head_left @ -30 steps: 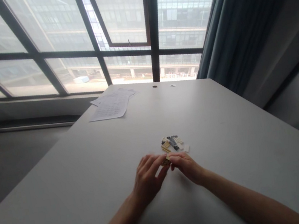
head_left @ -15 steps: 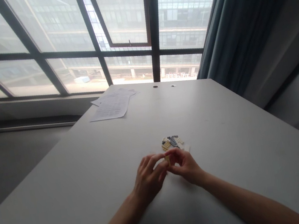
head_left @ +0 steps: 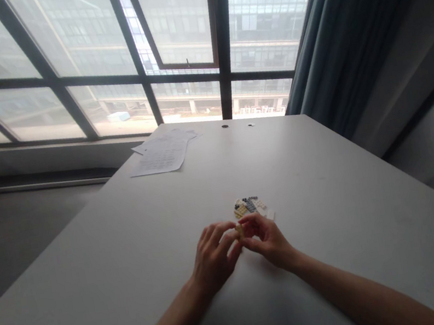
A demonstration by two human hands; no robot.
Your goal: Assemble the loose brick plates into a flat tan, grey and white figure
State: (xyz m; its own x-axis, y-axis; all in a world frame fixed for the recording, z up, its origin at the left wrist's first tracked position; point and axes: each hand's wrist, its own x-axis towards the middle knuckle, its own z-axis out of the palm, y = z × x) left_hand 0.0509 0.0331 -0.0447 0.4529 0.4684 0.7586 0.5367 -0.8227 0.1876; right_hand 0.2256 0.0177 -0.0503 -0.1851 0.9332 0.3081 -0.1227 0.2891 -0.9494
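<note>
A small yellowish piece (head_left: 239, 231) is pinched between the fingertips of my left hand (head_left: 216, 254) and my right hand (head_left: 269, 240), low over the table. Its exact shape is partly covered by the fingers. Just beyond my hands lies a small cluster of studded building bricks: yellow ones (head_left: 241, 212) at its left, dark grey-blue ones (head_left: 251, 205) in the middle and whitish ones (head_left: 260, 205) at its right. My right hand hides the near side of the cluster.
The white table (head_left: 139, 247) stretches forward to the windows (head_left: 189, 95). Printed paper sheets (head_left: 161, 154) lie at its far left. A dark round spot (head_left: 225, 126) sits near the far edge. A dark curtain (head_left: 319, 51) hangs at the right.
The fingers of both hands have shifted slightly around the yellowish piece, and it appears a little turned. The brick cluster shows no clear change.
</note>
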